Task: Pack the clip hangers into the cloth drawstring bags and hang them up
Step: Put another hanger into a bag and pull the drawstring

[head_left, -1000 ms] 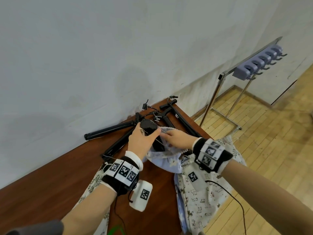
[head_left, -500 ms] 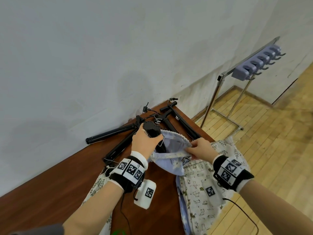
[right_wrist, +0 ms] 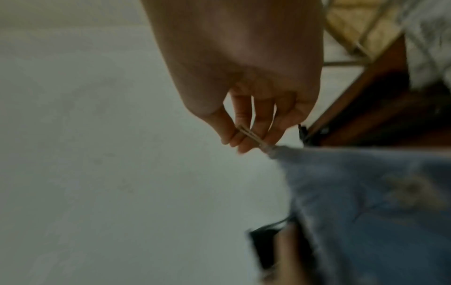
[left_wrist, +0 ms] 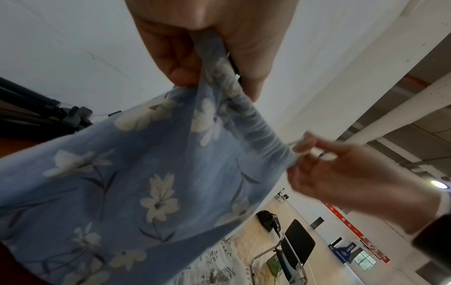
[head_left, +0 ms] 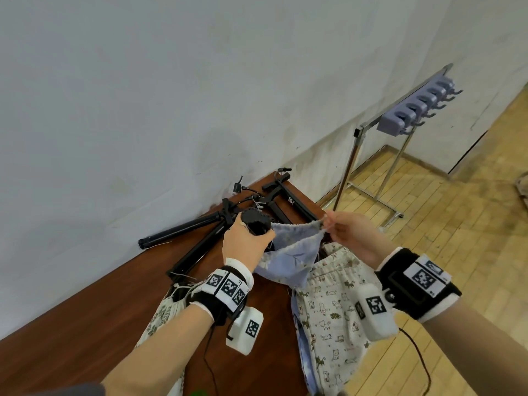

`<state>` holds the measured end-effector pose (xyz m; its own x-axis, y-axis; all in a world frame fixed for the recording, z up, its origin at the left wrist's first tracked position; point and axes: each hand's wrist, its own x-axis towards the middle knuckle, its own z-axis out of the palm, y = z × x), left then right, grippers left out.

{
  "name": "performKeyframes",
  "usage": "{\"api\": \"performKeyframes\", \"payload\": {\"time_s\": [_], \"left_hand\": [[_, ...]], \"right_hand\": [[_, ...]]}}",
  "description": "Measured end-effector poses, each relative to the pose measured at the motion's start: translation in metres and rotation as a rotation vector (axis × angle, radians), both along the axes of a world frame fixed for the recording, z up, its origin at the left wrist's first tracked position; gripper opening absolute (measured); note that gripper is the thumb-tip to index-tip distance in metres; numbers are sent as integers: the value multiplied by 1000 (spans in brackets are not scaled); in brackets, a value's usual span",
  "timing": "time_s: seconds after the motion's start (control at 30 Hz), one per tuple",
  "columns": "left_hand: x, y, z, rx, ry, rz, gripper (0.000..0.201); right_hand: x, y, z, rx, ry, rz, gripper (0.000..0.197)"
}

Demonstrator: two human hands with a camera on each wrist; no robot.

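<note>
A blue floral drawstring bag (head_left: 288, 261) hangs between my hands above the brown table (head_left: 85, 324). My left hand (head_left: 251, 241) grips the bag's left rim together with a black clip hanger (head_left: 255, 222) that pokes out of the mouth. In the left wrist view my left hand (left_wrist: 207, 57) bunches the gathered rim of the bag (left_wrist: 146, 173). My right hand (head_left: 333, 227) pinches the drawstring at the mouth's right end. The right wrist view is blurred but shows the right hand's fingertips (right_wrist: 241, 142) holding the pale cord (right_wrist: 252, 136) where it leaves the bag (right_wrist: 366, 192). The mouth is stretched taut.
More black hangers and a black tripod (head_left: 183, 230) lie by the wall at the table's far end. A cat-print bag (head_left: 334, 310) drapes over the table's right edge, and a leaf-print bag (head_left: 163, 312) lies under my left wrist. A metal rack with grey hooks (head_left: 411, 110) stands on the wooden floor at right.
My right hand has drawn away from the left, out to the right and up, pulling the cord. The bag's mouth went from round and slack to stretched flat. The left hand kept its grip.
</note>
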<state>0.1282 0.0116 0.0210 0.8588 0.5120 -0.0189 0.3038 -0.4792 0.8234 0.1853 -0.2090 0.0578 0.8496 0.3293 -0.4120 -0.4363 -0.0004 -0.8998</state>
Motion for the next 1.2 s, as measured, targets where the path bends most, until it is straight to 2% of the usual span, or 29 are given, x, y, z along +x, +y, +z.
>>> {"api": "performKeyframes", "payload": {"time_s": [0.07,0.13,0.23,0.37,0.43,0.47,0.53,0.6,0.63,0.67,0.7,0.73,0.8,0.83,0.9,0.97,1.03,1.13,1.2], "left_hand": [[0,-3,2,9,15,-1,33],[1,-5,0,31,41,0,40],[-1,-10,-2,32,53,-16,41],[-1,-9,0,113,158,-183,46],[-2,2,3,89,197,-260,40],[-5,10,5,26,210,-304,37],[-12,29,7,-51,247,-411,45],[-21,47,8,-45,334,-464,60],[-24,55,9,-12,389,-449,62],[-26,62,9,52,412,-410,52],[-27,68,10,123,431,-348,29],[-28,74,10,176,421,-295,10],[-31,81,12,252,376,-251,29],[-32,83,9,274,400,-245,30],[-35,82,7,360,411,-240,19],[-36,83,6,388,319,-161,14],[-37,85,6,445,262,-136,21],[-38,89,13,494,221,-187,32],[-36,88,20,407,133,-186,37]], "right_hand": [[-9,16,30,211,51,157,25],[-14,39,51,197,-8,240,26],[-11,73,55,-36,-204,244,27],[3,102,38,-523,-513,372,35],[7,110,30,-632,-596,437,43],[9,111,26,-626,-606,466,49],[11,113,19,-583,-594,515,58],[11,114,14,-553,-587,503,56],[11,114,11,-539,-582,479,53],[11,114,10,-530,-579,457,50],[12,113,8,-522,-574,445,46],[13,113,7,-518,-570,444,44],[14,111,8,-519,-567,457,45],[14,111,8,-524,-570,465,46],[14,109,9,-529,-575,460,46],[16,106,12,-534,-576,425,45],[18,104,14,-538,-583,408,47],[17,103,13,-525,-571,415,50],[15,103,10,-493,-538,416,48]]}}
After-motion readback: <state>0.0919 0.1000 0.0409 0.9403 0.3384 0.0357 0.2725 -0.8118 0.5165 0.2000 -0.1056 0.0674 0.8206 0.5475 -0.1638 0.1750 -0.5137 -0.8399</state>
